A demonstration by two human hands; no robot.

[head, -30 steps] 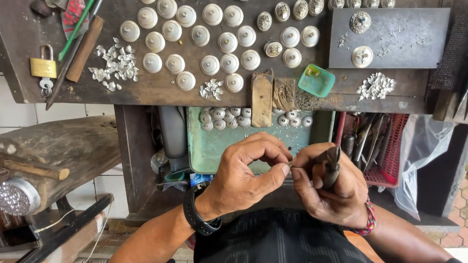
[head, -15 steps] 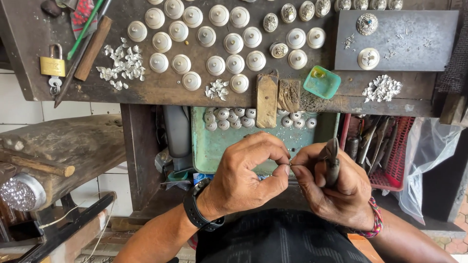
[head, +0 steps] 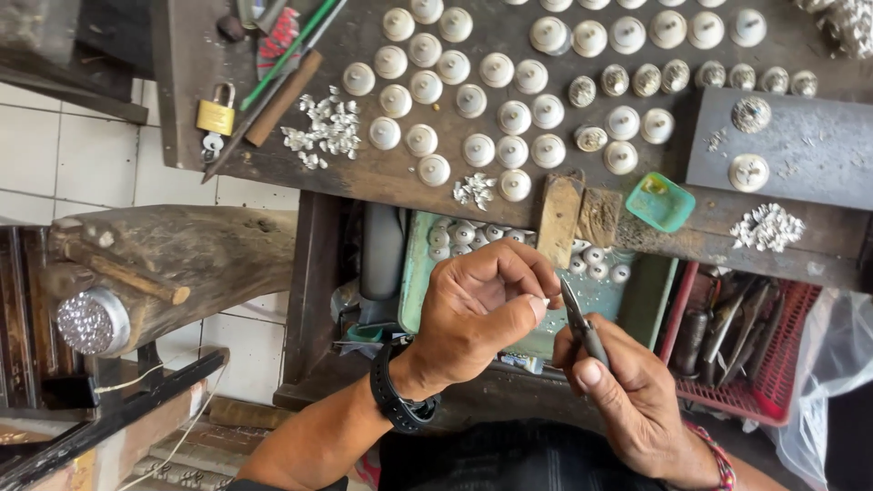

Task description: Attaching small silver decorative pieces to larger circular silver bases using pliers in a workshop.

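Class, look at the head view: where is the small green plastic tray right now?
The small green plastic tray sits at the dark wooden workbench's near edge, right of centre, above the right hand.

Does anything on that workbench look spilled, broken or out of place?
Nothing stands out. The white domed pieces sit in rows, the silver scraps lie in small heaps, and the left hand and right hand work with pliers.

Soft, even daylight fills the scene, bright on the white wall tiles (head: 82, 155) at left and on the pale round caps (head: 473, 100) across the dark table (head: 582, 36). Shadows are faint; the recess beneath the table is dim. Focus is sharp overall, with straight lines bowing slightly toward the frame edges.
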